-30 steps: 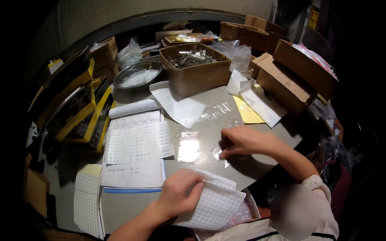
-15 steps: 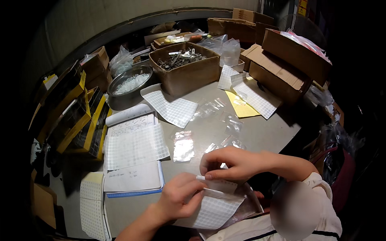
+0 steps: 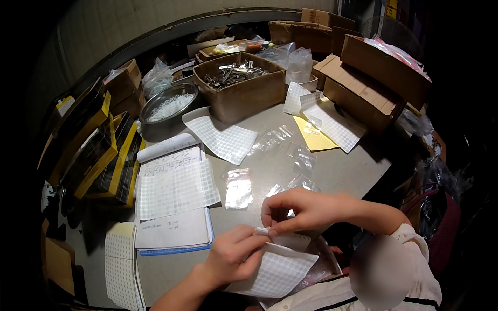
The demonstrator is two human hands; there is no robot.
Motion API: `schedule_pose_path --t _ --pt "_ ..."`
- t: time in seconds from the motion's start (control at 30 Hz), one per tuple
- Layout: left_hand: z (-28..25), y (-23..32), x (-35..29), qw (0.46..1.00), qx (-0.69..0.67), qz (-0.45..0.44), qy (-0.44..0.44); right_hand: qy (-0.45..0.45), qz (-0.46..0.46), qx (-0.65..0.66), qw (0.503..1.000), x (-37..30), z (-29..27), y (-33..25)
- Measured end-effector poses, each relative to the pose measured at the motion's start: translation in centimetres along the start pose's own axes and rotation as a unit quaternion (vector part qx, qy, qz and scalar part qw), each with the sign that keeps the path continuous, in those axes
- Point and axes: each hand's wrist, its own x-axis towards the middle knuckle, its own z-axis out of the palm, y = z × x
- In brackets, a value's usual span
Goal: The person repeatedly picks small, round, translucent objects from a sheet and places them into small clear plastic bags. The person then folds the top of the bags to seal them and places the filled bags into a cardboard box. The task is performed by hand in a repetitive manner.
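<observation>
The left hand (image 3: 236,254) grips a white sheet of round stickers (image 3: 282,267) at the near edge of the table (image 3: 342,179), while the right hand (image 3: 295,211) curls its fingers and thumb at the sheet's top edge, though whether they pinch it I cannot tell.
</observation>
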Motion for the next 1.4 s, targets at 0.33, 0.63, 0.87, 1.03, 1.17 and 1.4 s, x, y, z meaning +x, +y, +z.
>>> schedule_pose_path --t 0.33,0.63,0.87,1.03,1.17,1.4 --pt "0.3 -0.4 -0.5 0.975 -0.078 -0.206 0.017 0.213 -0.004 -0.114 0.970 -2.3 -4.3 1.0" --pt "0.2 -0.5 -0.4 0.981 -0.054 -0.184 0.017 0.220 0.131 -0.224 0.940 -1.7 -10.3 7.9" --pt "0.2 -0.4 -0.4 0.981 -0.057 -0.186 0.019 0.248 0.127 -0.360 0.890 -0.2 -9.2 8.2" --pt "0.2 -0.5 -0.5 0.983 -0.051 -0.178 0.015 0.221 0.198 -0.421 0.857 -0.6 -9.6 6.0" --pt "0.3 -0.4 -0.6 0.984 -0.049 -0.172 0.025 0.123 -0.020 -0.268 0.955 -2.7 -8.7 6.0" --pt "0.3 -0.5 -0.4 0.989 -0.051 -0.140 0.024 0.089 0.040 -0.382 0.919 -3.1 -5.2 4.9"
